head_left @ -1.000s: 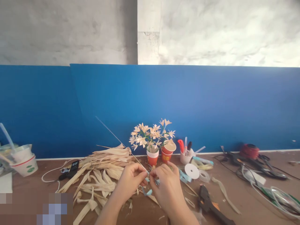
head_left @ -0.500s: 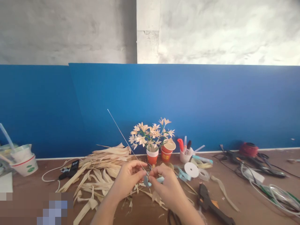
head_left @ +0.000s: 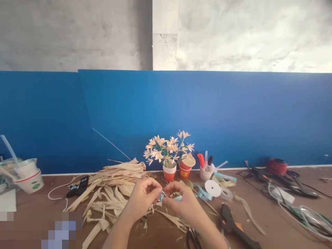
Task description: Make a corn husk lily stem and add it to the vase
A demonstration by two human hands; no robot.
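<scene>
Two-handed hold on a thin wire [head_left: 111, 144] above the brown counter [head_left: 261, 214].
The wire's long axis slants from the fingertips up and away, its far tip pointing toward the counter's far left corner, before the blue panel [head_left: 155, 103]; the left hand [head_left: 141, 197] hides part of its length. The left thumb and forefinger pinch the wire near its lower end; the right hand's [head_left: 181, 200] fingertips press together there, beside a light-blue strip [head_left: 161, 197], their exact grip unclear. Dried husks [head_left: 121, 173] lie left; potted flowers [head_left: 168, 147] stand near the far edge.
</scene>
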